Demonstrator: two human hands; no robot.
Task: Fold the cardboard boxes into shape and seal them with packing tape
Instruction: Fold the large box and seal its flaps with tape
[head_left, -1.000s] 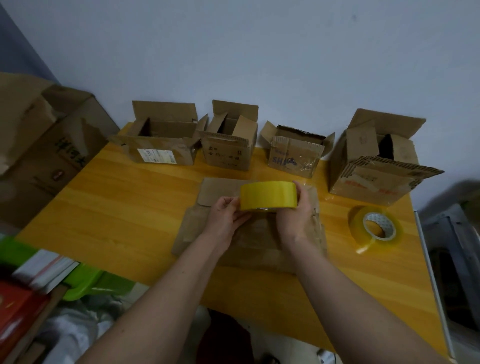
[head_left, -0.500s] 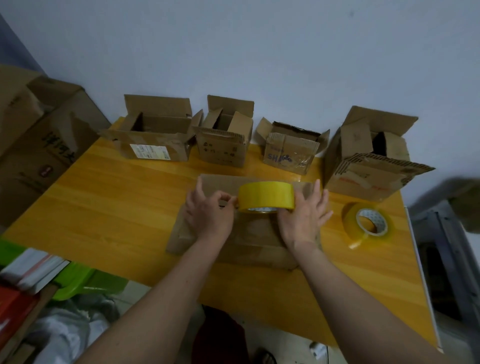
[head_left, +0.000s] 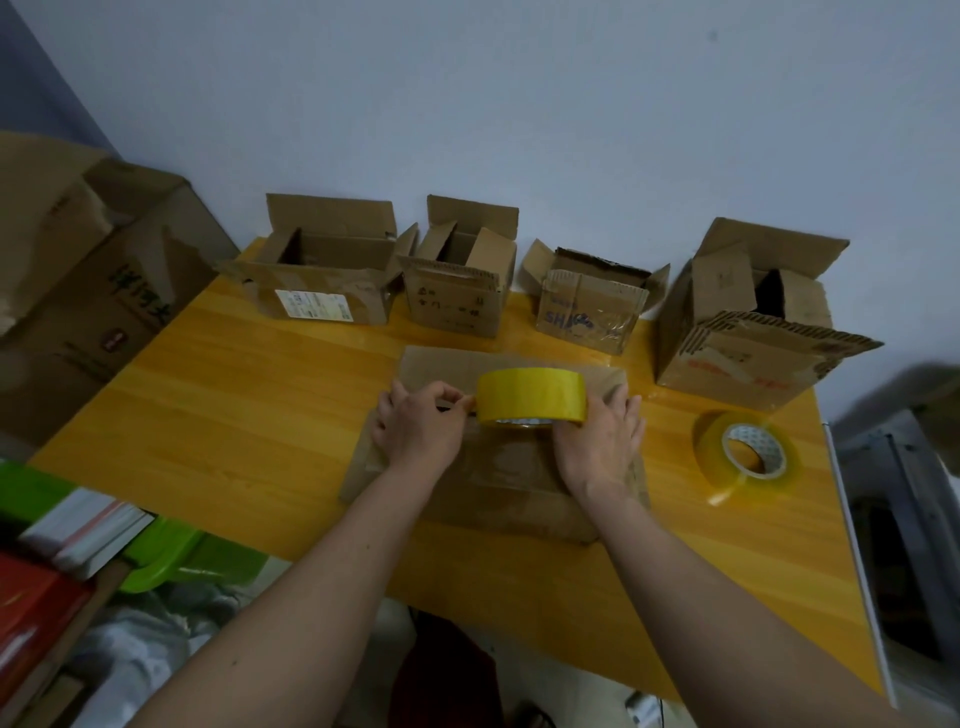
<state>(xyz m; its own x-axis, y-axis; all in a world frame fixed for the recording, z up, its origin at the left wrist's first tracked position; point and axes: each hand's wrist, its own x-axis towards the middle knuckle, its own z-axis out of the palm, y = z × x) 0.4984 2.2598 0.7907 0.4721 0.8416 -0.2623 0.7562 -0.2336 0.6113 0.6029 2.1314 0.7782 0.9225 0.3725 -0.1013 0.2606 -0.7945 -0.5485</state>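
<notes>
A flattened brown cardboard box (head_left: 498, 483) lies in the middle of the yellow wooden table (head_left: 249, 415). A yellow roll of packing tape (head_left: 531, 395) is held just above it. My right hand (head_left: 597, 441) grips the roll's right side. My left hand (head_left: 418, 428) pinches at the roll's left edge with thumb and forefinger; whether it holds the tape end I cannot tell. A second roll of clear yellowish tape (head_left: 748, 457) lies flat on the table to the right.
Several opened cardboard boxes stand along the wall: a wide one (head_left: 317, 280), a cube (head_left: 460, 291), a small one (head_left: 592, 306) and a big one (head_left: 748, 322). A large carton (head_left: 88, 291) stands left of the table. Green tray and books (head_left: 98, 535) sit front left.
My left hand's fingers have closed from spread to a pinch at the roll's left edge. The roll and right hand stay over the flat box.
</notes>
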